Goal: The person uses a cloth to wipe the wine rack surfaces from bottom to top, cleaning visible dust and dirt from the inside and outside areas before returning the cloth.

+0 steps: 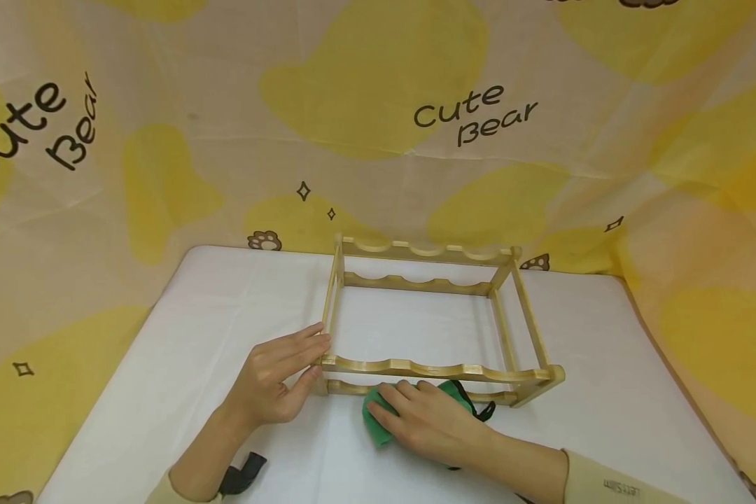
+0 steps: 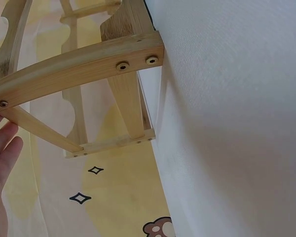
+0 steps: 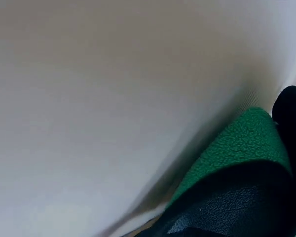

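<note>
A light wooden rack (image 1: 409, 368) with scalloped rails stands on the white table. My left hand (image 1: 277, 378) rests at its front left corner, fingers straight along the side rail and thumb low by the corner. Seen from the left wrist, the fingertips (image 2: 10, 148) touch the rack's wooden end (image 2: 79, 67), which has metal screw heads. Against the lower front rail, my right hand (image 1: 437, 423) grips a green cloth (image 1: 376, 432) with black trim and a black loop. Close up in the right wrist view, the cloth (image 3: 237, 140) looks fuzzy; the fingers are hidden there.
The white tabletop (image 1: 227, 315) extends around the rack. Behind and beside it hangs a yellow and beige printed curtain (image 1: 378, 175), close to the rack's back. A black strap (image 1: 244, 474) shows by the left wrist.
</note>
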### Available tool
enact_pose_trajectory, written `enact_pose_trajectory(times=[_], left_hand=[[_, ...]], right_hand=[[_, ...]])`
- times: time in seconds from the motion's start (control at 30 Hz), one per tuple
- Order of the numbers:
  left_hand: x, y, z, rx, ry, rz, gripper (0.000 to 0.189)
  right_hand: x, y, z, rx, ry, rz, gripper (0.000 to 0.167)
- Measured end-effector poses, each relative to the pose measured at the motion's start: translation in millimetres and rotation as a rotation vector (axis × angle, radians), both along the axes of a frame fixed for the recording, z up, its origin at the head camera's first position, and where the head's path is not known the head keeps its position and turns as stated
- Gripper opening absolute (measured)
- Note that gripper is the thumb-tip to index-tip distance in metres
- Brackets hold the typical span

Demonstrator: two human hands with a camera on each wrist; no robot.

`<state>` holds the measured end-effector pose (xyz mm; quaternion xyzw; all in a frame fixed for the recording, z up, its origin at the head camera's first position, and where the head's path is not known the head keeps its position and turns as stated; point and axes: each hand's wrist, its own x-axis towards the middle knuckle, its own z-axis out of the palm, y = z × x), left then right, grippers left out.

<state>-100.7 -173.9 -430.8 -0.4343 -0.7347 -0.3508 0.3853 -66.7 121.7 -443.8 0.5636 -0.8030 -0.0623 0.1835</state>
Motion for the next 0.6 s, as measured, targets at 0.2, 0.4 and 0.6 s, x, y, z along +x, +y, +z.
enact_pose_trajectory(times=[0.2,0.4,0.6], left_hand=[[0.0,0.3,0.7,-0.003,0.009,-0.005,0.033],[-0.3,-1.1,0.2,-0.007,0.016,-0.003,0.033],[-0.9,-0.7,-1.1,-0.005,0.021,-0.005,0.033]], right_hand=[[-1.0,-18,-1.8,0.045,0.026,0.011,0.037],[-2.2,-33,2.5,0.044,0.021,-0.026,0.035],[1.7,-34,4.0,0.134,0.065,-0.016,0.039]])
